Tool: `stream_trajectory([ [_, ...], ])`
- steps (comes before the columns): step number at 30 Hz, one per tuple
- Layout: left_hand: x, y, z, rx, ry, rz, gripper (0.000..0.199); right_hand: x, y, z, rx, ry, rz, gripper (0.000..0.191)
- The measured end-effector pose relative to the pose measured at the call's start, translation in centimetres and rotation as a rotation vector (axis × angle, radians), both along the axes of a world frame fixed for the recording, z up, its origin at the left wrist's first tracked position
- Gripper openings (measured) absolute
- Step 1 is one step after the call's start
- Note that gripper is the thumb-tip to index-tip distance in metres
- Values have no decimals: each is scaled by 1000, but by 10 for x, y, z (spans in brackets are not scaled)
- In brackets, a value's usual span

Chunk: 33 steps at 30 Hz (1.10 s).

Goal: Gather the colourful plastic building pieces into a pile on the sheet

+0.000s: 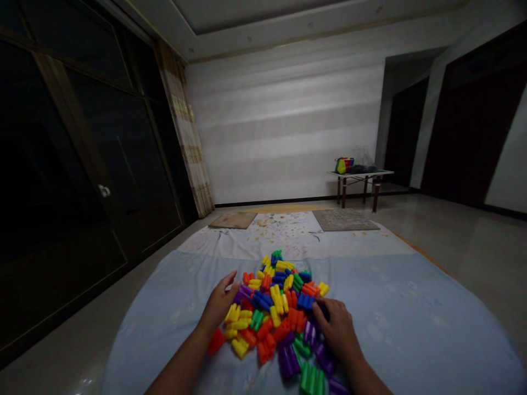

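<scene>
A heap of plastic building blocks [276, 293], shaped like joined tubes in red, orange, yellow, green, blue and purple, lies on the light blue cloth. At the heap's left side is my left hand [220, 303], fingers apart and nothing in it, close to a purple block [244, 293]. My right hand [337, 326] reaches in from the right with curled fingers. Its thumb and forefinger meet at the right end of a blue block [305, 302], and they appear to pinch it. Below that hand lie purple blocks [289, 362] and a green block [312, 379].
The cloth [411, 307] covers a rounded surface. Two flat mats lie at its far edge, a brown one [233, 220] and a grey one [345, 220]. Against the back wall stands a small table [381, 173] with a colourful bag [344, 165]. Dark glass doors [115, 142] line the left.
</scene>
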State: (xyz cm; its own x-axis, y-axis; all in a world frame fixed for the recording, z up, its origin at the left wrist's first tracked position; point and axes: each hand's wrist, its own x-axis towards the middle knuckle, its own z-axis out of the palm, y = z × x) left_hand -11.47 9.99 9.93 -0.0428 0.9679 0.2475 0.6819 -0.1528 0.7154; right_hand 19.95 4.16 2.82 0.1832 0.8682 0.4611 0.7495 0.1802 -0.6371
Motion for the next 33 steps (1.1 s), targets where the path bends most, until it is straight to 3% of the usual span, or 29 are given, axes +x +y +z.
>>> stream_trajectory([
  [3,-6,-8,-9,41,-90,74,57,-1,-1,1,-15,22,6,38],
  [7,-28,-25,-37,-54,-81,158,64,-3,-2,3,2,31,-10,35],
  [10,-34,-39,-49,-79,-64,149,67,-4,-2,3,11,27,-15,32],
  [21,-27,-82,-51,36,57,-11,43,-5,-3,5,16,26,-21,30],
  [24,-8,-75,-37,-24,-32,-10,43,-4,-3,5,10,26,-25,29],
  [29,40,-43,-15,-44,-337,-61,49,-3,-3,4,22,30,-19,29],
  [31,47,-29,-14,-6,-383,-43,50,-2,-3,3,29,37,-11,29],
  [33,38,-17,-17,71,-301,29,50,-1,-3,2,33,47,6,30],
])
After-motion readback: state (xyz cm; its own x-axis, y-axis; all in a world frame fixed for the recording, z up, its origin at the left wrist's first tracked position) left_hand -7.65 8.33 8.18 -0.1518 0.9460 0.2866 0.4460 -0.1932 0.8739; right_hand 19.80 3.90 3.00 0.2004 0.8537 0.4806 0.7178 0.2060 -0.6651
